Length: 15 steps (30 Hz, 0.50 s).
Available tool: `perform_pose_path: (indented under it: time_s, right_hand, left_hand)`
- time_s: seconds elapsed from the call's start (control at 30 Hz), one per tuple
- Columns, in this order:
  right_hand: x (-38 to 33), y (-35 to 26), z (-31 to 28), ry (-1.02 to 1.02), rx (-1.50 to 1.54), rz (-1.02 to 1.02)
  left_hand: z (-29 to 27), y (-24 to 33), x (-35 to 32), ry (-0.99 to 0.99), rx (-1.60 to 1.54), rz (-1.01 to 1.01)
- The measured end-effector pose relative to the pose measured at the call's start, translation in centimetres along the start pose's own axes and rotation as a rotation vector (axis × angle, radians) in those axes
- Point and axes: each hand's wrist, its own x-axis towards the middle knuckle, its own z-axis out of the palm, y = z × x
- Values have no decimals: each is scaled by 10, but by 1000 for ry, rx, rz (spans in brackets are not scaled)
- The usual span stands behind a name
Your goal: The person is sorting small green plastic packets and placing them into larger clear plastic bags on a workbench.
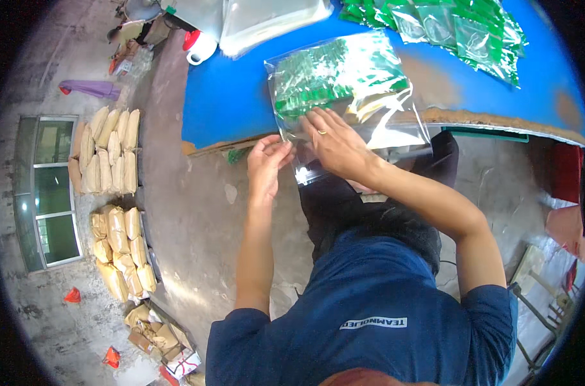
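Observation:
A large clear plastic bag (pixel 382 132) lies at the front edge of the blue table, its open-looking near end hanging over the edge toward my lap. Green-and-clear packets (pixel 312 80) fill its far part in a shiny stack. My left hand (pixel 267 161) pinches the bag's near left edge between thumb and fingers. Across the bag's near part rests my right hand (pixel 337 145), a ring on one finger, its fingers stretched toward the green packets. Glare on the plastic hides whether those fingertips are inside the bag or on top.
More green packets (pixel 459 32) are heaped at the table's far right. A stack of clear bags (pixel 273 26) lies at the back, beside a white roll with a red end (pixel 200 48). Filled tan sacks (pixel 109 151) and an open carton (pixel 177 347) stand on the left floor.

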Motion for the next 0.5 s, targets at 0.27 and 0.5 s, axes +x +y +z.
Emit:
perform_pose_path:
  time_s: [0.27, 0.5]
  right_hand:
    - [-20, 13, -21, -206, 56, -233]
    - [-52, 12, -51, -296, -84, -87]
  left_hand:
    - [-23, -10, -12, 246, 257, 364]
    - [69, 101, 100, -257, 899, 1233]
